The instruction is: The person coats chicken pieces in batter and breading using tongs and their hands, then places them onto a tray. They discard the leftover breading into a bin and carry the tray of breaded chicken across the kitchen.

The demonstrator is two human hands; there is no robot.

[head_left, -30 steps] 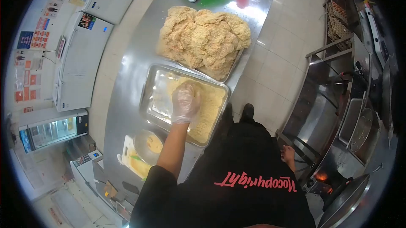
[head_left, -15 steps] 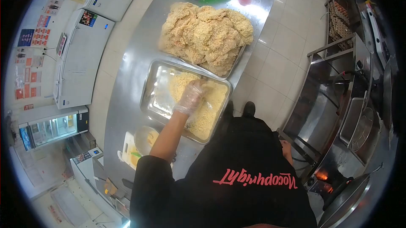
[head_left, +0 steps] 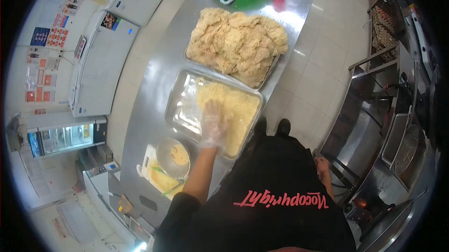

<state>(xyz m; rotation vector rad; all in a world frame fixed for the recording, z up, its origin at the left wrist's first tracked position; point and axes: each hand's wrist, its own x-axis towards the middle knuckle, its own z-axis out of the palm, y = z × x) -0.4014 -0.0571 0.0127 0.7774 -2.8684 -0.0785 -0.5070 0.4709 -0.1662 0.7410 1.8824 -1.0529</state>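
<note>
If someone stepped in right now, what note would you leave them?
Left hand: gloved, flat on the crumbs in the near tray; no piece visible under it.
Right hand: bare, down by the side, grip unclear.
Done: breaded pieces heaped beyond the tray.
Left: perhaps whatever yellowish sits in the small bowl beside the left arm.

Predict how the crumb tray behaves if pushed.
The metal crumb tray looks stiff and would probably slide easily on the shiny steel counter. Its loose crumbs are heaped to one side, so they would likely shift.
</note>
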